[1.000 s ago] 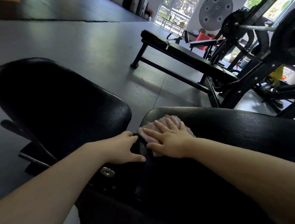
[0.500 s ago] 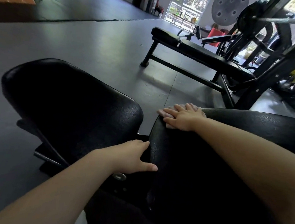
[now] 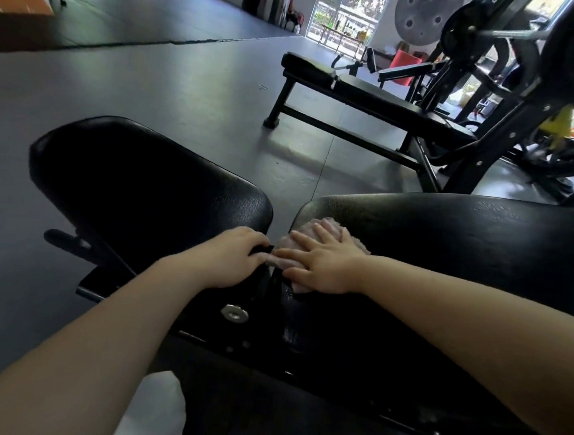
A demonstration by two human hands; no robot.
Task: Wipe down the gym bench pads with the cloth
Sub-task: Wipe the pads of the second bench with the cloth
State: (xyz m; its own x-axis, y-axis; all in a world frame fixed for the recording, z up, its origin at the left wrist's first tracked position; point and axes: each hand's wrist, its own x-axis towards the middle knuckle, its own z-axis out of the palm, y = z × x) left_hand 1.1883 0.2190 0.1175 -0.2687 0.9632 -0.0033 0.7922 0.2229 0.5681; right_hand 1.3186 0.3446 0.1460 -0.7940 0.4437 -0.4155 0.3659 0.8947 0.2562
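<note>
1. Right hand (image 3: 323,264): fingers straight and spread, palm flat, pressing down on cloth (image 3: 311,234); nothing gripped or pinched.
2. Cloth: pale pink, bunched, lying on near-left corner of right pad (image 3: 465,252), at the edge facing the gap between pads. Showing beyond the fingertips and under the heel of the hand.
3. Left hand (image 3: 230,261): resting at the inner edge of left pad (image 3: 137,185), fingers curled over the dark frame part in the gap. Fingertips just beside the right fingertips and the cloth's edge. Whether it truly clasps the frame: cannot tell.
4. Left pad: black, textured, tilted, rounded corners. Right pad: black, glossy, wider, running off right of view.
5. Bolt (image 3: 235,313): round, silver, on the frame below both hands.
6. Forearms: bare, entering from lower left and lower right.
7. Floor (image 3: 151,86): grey mat.
8. Flat bench (image 3: 367,93): black, standing well apart beyond the pads, with rack (image 3: 514,98) just beside it on the right.
9. Window (image 3: 346,12): bright, at far wall.
</note>
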